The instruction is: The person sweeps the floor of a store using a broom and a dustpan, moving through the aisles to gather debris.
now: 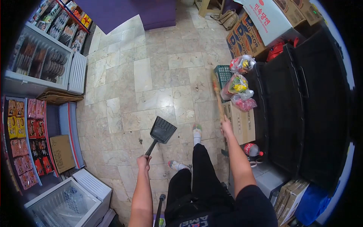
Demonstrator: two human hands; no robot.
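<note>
A black dustpan [163, 130] hangs over or rests on the tiled floor, and my left hand [143, 162] is closed round its handle. On the right, my right hand [227, 128] grips the wooden handle of a small broom [219, 99]. Its bristle end is blurred and points away from me, beside a green plastic crate [223, 73]. Near my right hand stands a cardboard box [242, 123]. Small dark bits [140, 141] lie on the floor left of the dustpan.
Bagged goods [236, 85] sit by the crate. Black stacked bins [281, 109] line the right. Snack shelves [28, 136] and a glass-door fridge [45, 60] stand left, with a purple counter [159, 15] ahead. A bottle [252, 150] lies near my right forearm.
</note>
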